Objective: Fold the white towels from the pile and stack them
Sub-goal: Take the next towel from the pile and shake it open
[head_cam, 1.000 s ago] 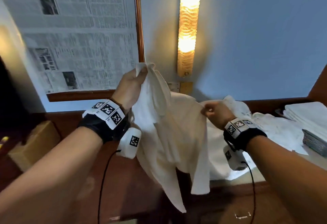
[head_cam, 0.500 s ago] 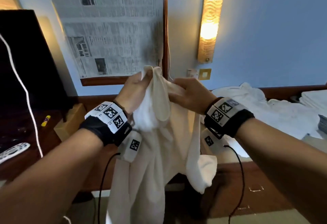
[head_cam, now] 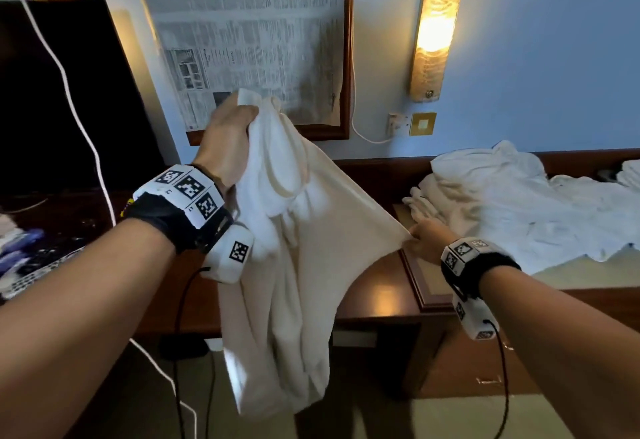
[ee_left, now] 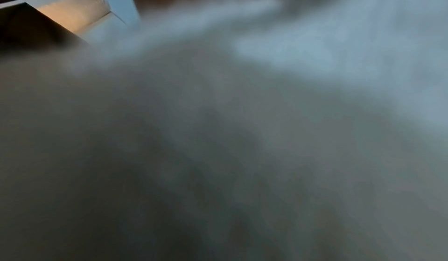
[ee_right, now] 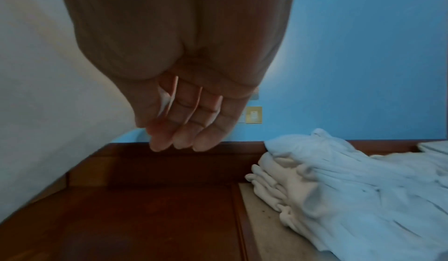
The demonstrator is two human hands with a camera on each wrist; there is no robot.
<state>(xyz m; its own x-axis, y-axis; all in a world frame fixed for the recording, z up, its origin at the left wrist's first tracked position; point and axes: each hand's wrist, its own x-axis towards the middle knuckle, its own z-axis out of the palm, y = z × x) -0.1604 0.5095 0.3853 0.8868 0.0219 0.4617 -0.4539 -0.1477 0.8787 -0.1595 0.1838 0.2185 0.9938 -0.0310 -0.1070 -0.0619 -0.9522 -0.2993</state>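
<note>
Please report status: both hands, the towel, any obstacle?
Left hand grips towel top, bunched. Right hand pinches its edge, pulled taut. Pile waits on desk. No obstacle visible.

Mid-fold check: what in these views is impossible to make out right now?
- Left wrist view: blurred towel fills the frame; left hand's fingers unseen.
- Head view: folded stack cut off by right edge.
- Head view: right hand fingertips hidden behind the towel's edge.
- Head view: towel's lower corners lost in bunched folds.
</note>
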